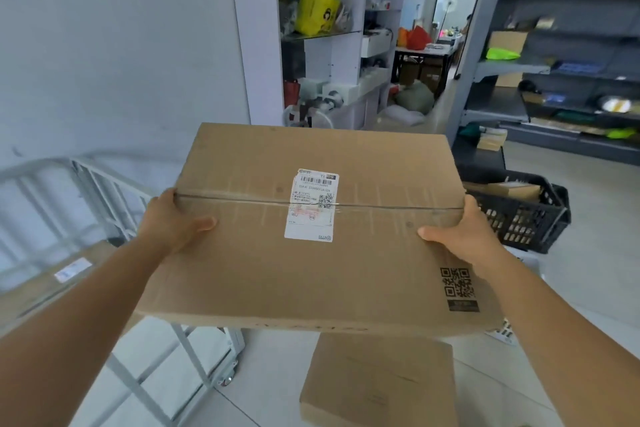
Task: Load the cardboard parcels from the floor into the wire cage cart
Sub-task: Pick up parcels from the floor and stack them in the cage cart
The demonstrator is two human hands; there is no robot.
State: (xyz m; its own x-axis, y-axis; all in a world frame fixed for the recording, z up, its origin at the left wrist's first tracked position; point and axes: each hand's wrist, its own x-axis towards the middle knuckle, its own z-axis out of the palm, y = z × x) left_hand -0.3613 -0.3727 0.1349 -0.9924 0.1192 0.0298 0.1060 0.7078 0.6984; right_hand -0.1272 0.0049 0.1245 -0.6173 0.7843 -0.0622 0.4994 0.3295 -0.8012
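Head view: my left hand (173, 222) and right hand (460, 232) grip the side edges of a flat cardboard box (311, 274), held in the air beside the wire cart (104, 191), above another box (377, 381) on the floor.

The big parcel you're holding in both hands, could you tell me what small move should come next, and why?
Probably swing the parcel left toward the wire cage cart. Left hand and right hand grip its sides, it is lifted clear, and the cart stands lower left.
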